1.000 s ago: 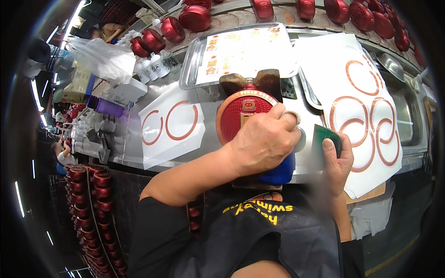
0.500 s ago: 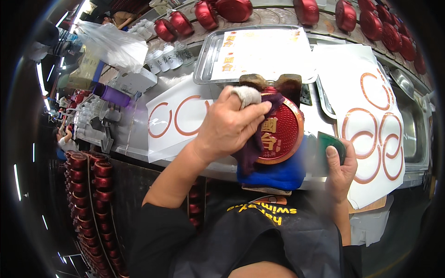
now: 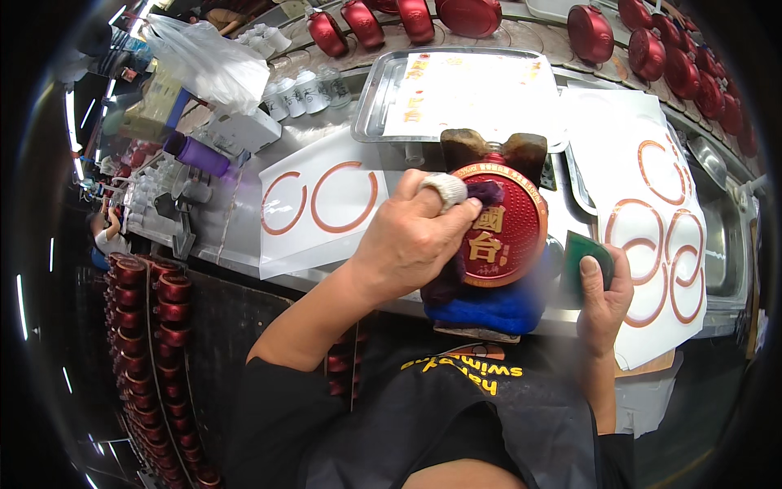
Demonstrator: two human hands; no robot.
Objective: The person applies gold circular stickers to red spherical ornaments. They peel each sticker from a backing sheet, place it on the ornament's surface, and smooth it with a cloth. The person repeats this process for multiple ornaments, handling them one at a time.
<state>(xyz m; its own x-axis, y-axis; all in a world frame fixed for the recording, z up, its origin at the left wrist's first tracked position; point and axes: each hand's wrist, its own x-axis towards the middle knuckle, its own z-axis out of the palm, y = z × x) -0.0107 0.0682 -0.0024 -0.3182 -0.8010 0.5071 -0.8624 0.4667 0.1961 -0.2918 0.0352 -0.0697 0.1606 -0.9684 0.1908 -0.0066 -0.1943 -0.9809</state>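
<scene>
A round, flat red bottle point(image 3: 521, 216) with gold characters and an orange ring round its face lies in front of me. Its neck end rests between two dark brown blocks point(image 3: 523, 151), and a blue cloth point(image 3: 481, 310) is under its near side. My left hand point(image 3: 415, 232), with a whitish wrap on one finger, is closed on a dark purple cloth point(image 3: 446, 285) and presses it against the upper left of the bottle's face. Off the bottle's right side, my right hand point(image 3: 604, 293) grips a green scraper-like plate point(image 3: 588, 262) between thumb and fingers.
Sheets with orange ring decals point(image 3: 344, 196) lie left, and more decal sheets point(image 3: 652, 334) lie right. Behind stands a metal tray point(image 3: 371, 102) with a printed sheet. Red bottles point(image 3: 590, 34) line the far conveyor. White containers point(image 3: 305, 91) and a purple bottle point(image 3: 195, 155) stand left.
My left hand and the purple cloth have shifted slightly on the bottle's face, showing more of the gold characters. Red bottles on the far conveyor have moved along to the right.
</scene>
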